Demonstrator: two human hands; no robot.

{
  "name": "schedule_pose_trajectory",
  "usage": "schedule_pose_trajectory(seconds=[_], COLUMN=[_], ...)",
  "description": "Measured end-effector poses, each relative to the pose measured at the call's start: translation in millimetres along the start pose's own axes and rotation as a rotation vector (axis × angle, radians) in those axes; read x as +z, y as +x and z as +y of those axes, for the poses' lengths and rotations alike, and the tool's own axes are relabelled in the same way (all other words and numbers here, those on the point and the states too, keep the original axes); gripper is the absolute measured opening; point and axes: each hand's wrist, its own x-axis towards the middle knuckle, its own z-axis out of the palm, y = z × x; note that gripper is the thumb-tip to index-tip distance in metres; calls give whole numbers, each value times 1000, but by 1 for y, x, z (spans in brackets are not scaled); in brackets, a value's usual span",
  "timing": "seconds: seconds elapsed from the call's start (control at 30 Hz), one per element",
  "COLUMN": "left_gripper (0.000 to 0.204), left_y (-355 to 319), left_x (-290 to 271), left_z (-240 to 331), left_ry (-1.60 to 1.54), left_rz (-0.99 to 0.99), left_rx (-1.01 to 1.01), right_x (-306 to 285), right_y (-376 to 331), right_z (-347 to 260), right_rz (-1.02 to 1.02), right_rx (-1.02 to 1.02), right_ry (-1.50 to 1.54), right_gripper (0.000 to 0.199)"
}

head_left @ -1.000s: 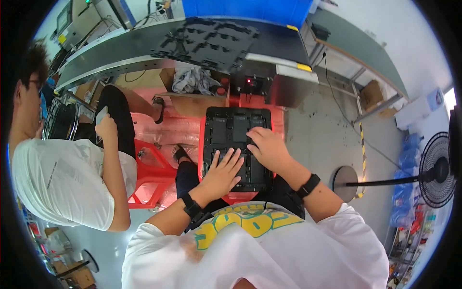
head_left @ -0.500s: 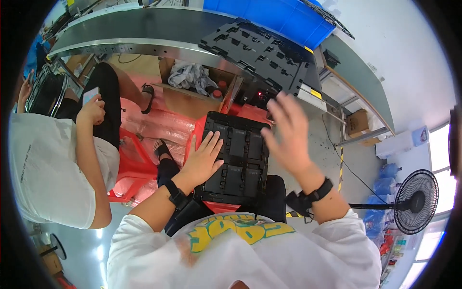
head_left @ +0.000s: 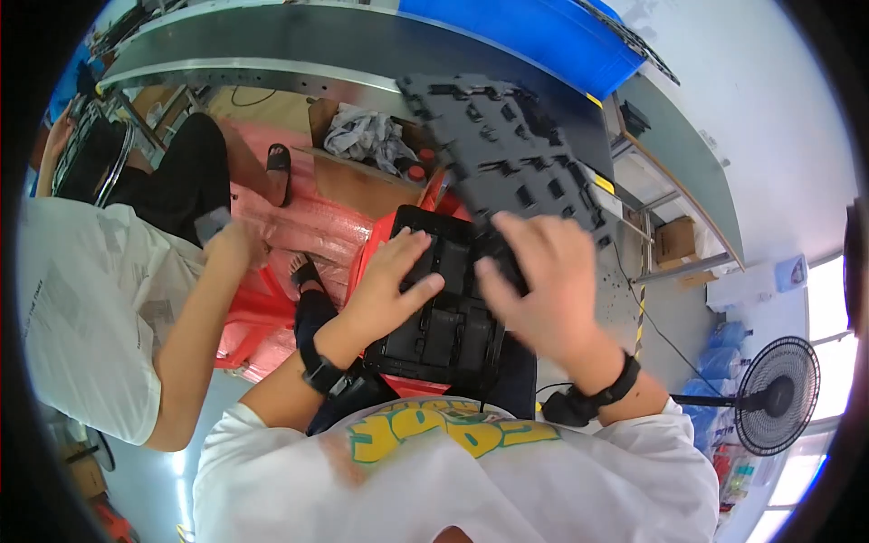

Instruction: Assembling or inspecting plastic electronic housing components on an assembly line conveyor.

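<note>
A large thin black plastic panel (head_left: 516,136) with cutouts and clips slants down from the bench towards me, its near end at my right hand (head_left: 548,281). That hand is slightly blurred and closes on the near end, hiding part of it. Beneath sits a black molded fixture (head_left: 444,339) with recessed blocks, in front of my lap on something red. My left hand (head_left: 385,285) lies on the fixture's left side, thumb and fingers apart, gripping nothing. The panel's near end overhangs the fixture's far right corner; whether they touch I cannot tell.
A long dark bench (head_left: 272,45) with a metal edge runs across the far side, a blue bin (head_left: 543,36) behind it. Below stands a cardboard box (head_left: 362,185) with rags and red-capped bottles. A person (head_left: 100,299) sits at left; a black fan (head_left: 778,395) stands at right.
My right hand has taken the panel's near end and drawn it off the bench towards me, over the fixture. My left hand stays on the fixture. The seated person's hand has moved lower and towards me.
</note>
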Motion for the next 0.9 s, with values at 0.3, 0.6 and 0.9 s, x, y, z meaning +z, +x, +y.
schedule_pose_trajectory(seconds=[0.3,0.6,0.9], left_gripper=[21,28,28], left_y=[-18,-39,-41], left_x=[-30,77,48], left_z=[-22,-82,-36], left_ry=[-1155,-149,-83], left_rz=[396,298,182], left_rx=[-601,-614,-594], right_x=[29,-24,52], right_y=[-83,-206,-576], right_z=[-55,22,50], right_rz=[-494,-1789,-1533], right_rx=[-367,884,762], right_ry=[751,243,391], right_gripper=[33,40,26])
